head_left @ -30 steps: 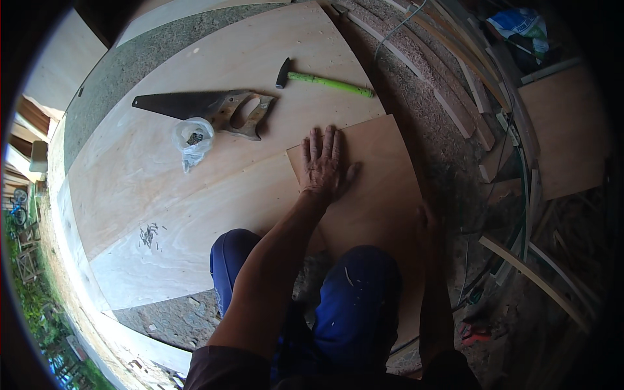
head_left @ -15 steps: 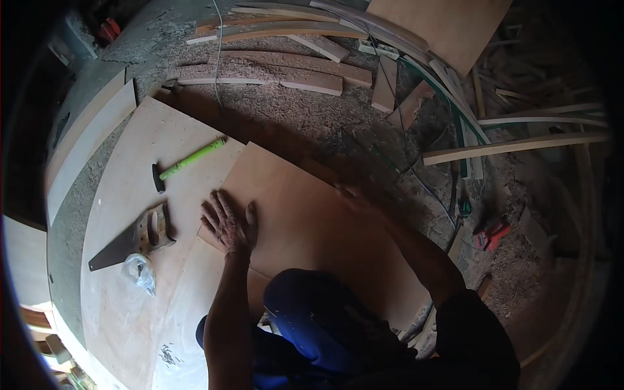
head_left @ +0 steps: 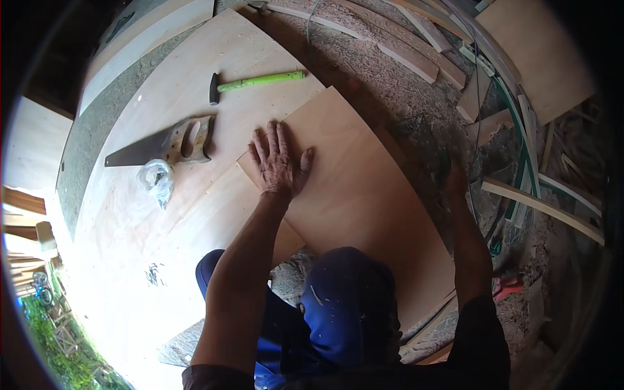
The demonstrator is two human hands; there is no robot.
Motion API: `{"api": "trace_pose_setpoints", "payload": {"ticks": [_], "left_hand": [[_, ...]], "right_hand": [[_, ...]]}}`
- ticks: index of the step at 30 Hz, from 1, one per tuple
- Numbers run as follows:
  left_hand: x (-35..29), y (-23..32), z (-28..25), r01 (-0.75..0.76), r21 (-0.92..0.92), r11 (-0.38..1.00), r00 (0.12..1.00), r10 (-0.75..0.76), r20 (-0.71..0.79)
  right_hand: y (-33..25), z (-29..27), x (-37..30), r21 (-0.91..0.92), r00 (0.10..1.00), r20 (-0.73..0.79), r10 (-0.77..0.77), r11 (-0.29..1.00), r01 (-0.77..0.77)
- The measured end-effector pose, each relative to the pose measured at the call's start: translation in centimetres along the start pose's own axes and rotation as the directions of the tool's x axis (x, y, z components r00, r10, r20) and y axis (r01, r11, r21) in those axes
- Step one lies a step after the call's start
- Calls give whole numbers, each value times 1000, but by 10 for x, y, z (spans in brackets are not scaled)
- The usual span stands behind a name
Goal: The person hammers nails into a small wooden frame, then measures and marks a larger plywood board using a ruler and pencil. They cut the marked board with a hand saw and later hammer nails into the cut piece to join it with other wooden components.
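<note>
Mid-frame, left hand (head_left: 278,162) spread flat on the brown panel (head_left: 361,175), which overlaps the pale sheet (head_left: 240,114); right hand (head_left: 456,179), right of centre, shadowed, grip unreadable. Judged risk: panel could skid if pressure slackens.

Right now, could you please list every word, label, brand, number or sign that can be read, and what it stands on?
None can be read.
The wooden sheet under the left hand, the hammer, the saw and the clear plastic bag show no legible text; any small marks would be too blurred to read.
</note>
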State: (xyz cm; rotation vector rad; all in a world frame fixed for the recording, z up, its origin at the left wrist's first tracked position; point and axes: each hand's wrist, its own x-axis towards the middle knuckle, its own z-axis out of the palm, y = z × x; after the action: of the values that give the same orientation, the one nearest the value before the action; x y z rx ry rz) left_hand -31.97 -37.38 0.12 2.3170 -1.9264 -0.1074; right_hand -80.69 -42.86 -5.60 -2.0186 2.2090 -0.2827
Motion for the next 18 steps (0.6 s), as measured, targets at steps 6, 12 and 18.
{"api": "trace_pose_setpoints", "payload": {"ticks": [6,12,18], "left_hand": [[-7,-8,2,8,-81,997,1000,-9,-18],[-6,7,5,-38,-166,985,998,28,-62],[-6,4,7,-59,-159,986,997,49,-65]], "right_hand": [[-122,-45,-52,806,959,93,269,545,-231],[-242,-39,-222,883,909,411,-70,277,-378],[-259,-1,-271,779,875,353,-333,622,-78]]}}
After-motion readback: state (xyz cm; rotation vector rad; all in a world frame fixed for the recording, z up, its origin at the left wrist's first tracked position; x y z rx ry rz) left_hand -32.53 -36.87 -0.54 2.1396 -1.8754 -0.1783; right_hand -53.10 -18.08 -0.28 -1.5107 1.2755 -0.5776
